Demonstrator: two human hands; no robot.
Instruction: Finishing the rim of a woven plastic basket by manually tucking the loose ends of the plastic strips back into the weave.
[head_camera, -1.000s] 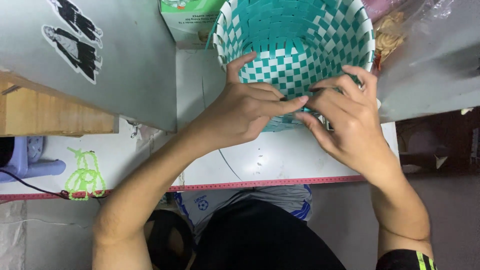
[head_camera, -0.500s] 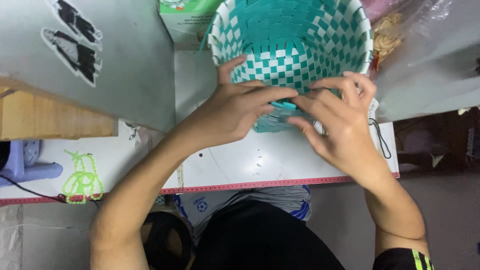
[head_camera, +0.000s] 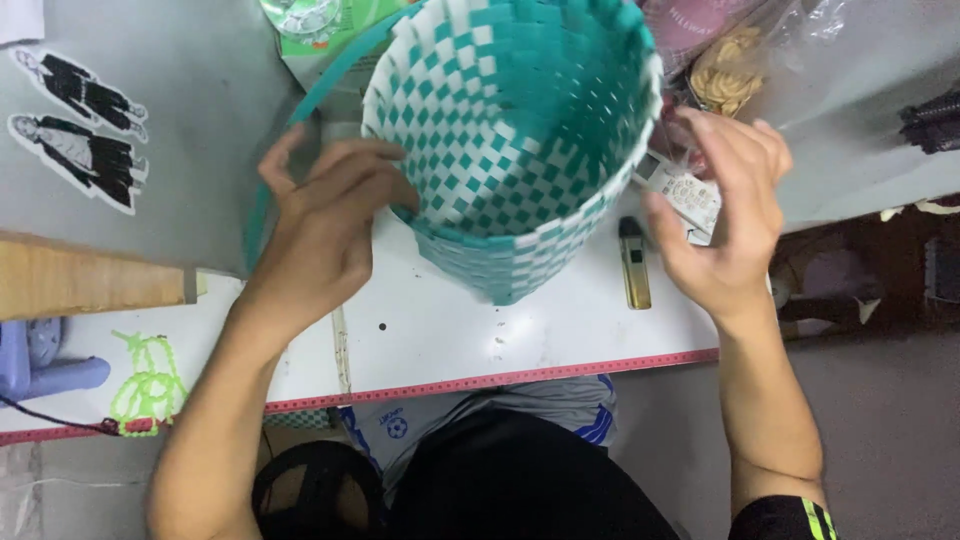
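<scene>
Basket (head_camera: 510, 150): teal and white woven, tilted on the white worktop (head_camera: 450, 340), mouth facing the camera.
Left hand (head_camera: 325, 225): fingers curled, touching the basket's left wall.
Right hand (head_camera: 725, 215): fingers spread wide, just right of the basket, holding nothing.
Lighter (head_camera: 634, 262): on the worktop, between basket and right hand.
</scene>
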